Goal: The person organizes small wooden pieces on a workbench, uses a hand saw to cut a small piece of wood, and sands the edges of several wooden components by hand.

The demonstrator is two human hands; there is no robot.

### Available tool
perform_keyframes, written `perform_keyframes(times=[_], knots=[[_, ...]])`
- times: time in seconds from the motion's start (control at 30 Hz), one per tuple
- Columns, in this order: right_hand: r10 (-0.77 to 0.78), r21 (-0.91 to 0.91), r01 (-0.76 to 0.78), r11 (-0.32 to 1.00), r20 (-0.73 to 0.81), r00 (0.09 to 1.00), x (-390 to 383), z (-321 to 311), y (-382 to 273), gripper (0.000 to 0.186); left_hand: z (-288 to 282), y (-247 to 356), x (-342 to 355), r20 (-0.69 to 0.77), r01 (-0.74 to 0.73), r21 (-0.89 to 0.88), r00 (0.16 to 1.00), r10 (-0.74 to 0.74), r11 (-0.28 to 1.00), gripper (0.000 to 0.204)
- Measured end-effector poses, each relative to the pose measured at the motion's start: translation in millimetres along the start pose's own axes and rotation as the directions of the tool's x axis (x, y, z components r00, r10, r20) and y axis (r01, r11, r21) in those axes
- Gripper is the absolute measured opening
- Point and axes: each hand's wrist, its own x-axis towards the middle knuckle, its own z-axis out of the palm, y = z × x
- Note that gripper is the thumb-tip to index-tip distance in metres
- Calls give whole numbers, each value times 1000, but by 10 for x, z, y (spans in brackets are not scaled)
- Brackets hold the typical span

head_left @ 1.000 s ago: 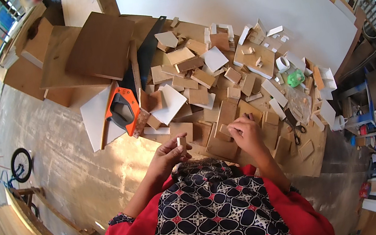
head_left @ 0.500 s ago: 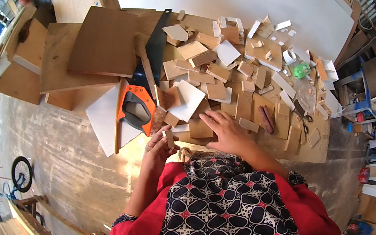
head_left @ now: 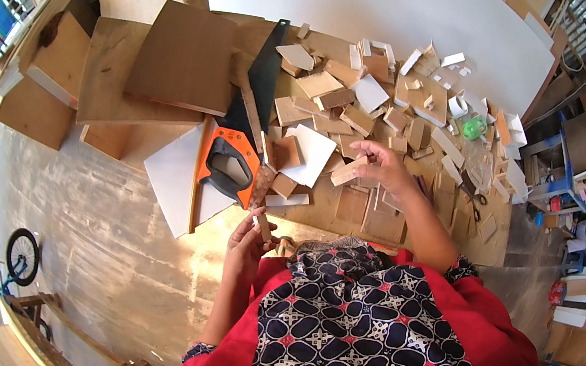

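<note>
One small wood block (head_left: 349,171) is pinched in the right hand (head_left: 382,168), above the scrap pile. One thin stick (head_left: 262,227) is clamped by the left hand (head_left: 245,244) fingers. One handsaw (head_left: 244,133) (orange handle) lies just beyond.

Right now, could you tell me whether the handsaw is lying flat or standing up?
Lying flat: the handsaw rests on its side among the wood scraps, orange handle toward the person, dark blade pointing away.

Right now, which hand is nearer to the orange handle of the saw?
Left. The left hand is just below the saw's orange handle, holding a small stick. The right hand is farther off to the handle's right, holding a small wood block.
</note>
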Motion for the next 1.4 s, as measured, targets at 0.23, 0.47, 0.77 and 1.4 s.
perform_keyframes(times=[0.23, 0.47, 0.77, 1.4], knots=[[-134, -361, 125, 924, -1, 991, 204, -138, -299, 44, 140, -89, -14, -35, 5, -29, 999, -6, 1000, 41], [-380, -482, 346, 805, 28, 925, 429, 156, -526, 36, 136, -164, -35, -61, -14, -52, 998, 11, 999, 42], [-459, -421, 355, 835, -175, 871, 945, 143, -417, 34, 161, -222, -81, -103, -21, -86, 995, 12, 996, 41], [-299, -965, 215, 153, 162, 940, 1390, 532, -371, 37, 274, -141, -22, 24, -25, 37, 999, 24, 999, 43]])
